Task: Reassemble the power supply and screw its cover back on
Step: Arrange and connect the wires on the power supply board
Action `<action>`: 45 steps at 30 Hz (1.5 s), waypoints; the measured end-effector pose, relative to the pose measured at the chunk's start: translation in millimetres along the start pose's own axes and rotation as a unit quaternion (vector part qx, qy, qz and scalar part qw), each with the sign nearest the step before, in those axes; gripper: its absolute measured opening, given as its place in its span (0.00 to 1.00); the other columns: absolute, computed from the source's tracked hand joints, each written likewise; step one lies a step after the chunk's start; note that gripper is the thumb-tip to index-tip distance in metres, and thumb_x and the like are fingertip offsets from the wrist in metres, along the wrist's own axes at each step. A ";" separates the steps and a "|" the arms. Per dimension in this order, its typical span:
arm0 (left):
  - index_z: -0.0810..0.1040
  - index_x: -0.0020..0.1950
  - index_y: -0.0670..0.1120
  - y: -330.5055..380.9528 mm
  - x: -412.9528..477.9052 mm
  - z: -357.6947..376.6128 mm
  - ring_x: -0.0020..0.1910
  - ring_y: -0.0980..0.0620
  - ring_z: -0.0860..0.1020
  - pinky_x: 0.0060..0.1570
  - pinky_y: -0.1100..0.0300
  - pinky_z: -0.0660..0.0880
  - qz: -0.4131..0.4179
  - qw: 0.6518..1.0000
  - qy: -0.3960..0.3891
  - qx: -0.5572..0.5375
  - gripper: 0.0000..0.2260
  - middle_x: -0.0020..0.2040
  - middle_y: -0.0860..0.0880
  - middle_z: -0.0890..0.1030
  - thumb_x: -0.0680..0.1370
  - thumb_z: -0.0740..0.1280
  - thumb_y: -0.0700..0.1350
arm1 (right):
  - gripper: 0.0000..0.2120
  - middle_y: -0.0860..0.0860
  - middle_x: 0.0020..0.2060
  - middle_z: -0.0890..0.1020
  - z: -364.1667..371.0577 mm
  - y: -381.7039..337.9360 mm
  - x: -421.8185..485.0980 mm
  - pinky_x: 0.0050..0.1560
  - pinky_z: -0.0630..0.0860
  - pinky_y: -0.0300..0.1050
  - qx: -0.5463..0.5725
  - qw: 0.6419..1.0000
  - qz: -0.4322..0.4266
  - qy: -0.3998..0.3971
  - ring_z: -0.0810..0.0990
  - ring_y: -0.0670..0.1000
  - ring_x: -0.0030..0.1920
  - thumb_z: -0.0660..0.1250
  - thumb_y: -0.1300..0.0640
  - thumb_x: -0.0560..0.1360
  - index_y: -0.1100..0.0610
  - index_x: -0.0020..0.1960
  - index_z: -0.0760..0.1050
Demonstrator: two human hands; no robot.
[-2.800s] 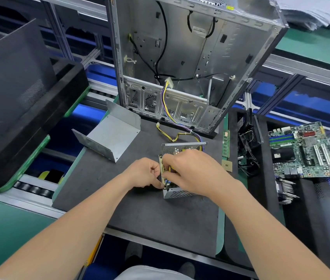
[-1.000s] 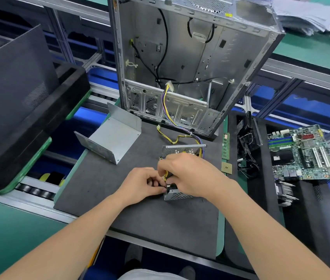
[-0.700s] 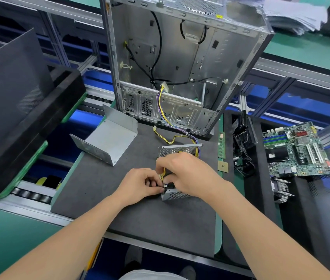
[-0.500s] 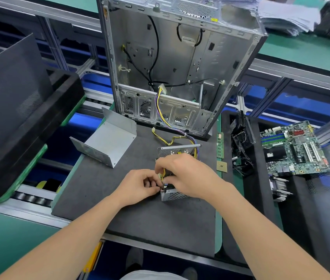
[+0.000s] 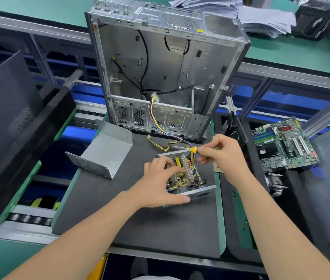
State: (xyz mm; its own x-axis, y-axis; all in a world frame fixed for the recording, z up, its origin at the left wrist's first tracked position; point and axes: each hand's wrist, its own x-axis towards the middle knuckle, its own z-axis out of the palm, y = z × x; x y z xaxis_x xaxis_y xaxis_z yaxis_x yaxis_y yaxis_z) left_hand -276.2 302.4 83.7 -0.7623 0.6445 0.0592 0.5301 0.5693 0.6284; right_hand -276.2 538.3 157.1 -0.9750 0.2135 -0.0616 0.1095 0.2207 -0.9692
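The open power supply [image 5: 186,174] lay on the dark foam mat [image 5: 139,219] of the bench, just in front of the upright, empty computer case [image 5: 166,77]. Its circuit board with the small parts was visible from above, because the cover was not on it. The left hand [image 5: 160,184] was spread over the left part of the power supply, with the fingers resting on the board and the thumb against the near metal wall; it was open, not clenched. The right hand [image 5: 220,154] was raised above the far right corner of the unit and pinched a small screwdriver with a yellow handle [image 5: 193,149] between thumb and fingers. A bundle of yellow and purple wires [image 5: 158,122] ran from the power supply up into the case. The bent metal cover [image 5: 107,152] lay apart on the mat, to the left. A green motherboard [image 5: 285,144] lay well to the right.
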 end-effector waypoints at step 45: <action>0.82 0.51 0.54 96.0 82.7 50.0 0.46 0.52 0.77 0.56 0.49 0.73 0.032 0.998 0.020 0.041 0.05 0.42 0.57 0.78 0.79 0.68 0.45 | 0.05 0.47 0.39 0.85 -88.2 120.7 -39.4 0.49 0.84 0.57 -0.171 0.968 0.157 0.091 0.86 0.51 0.42 0.71 0.45 0.77 0.46 0.47 0.81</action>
State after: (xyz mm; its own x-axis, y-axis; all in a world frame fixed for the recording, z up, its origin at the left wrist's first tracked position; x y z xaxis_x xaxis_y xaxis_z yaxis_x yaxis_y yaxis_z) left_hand -269.9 435.8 110.2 -0.7388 0.6615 0.1288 0.6056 0.5679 0.5574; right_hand -207.5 640.5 63.6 -0.8360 0.4792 -0.2673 0.4835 0.4131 -0.7717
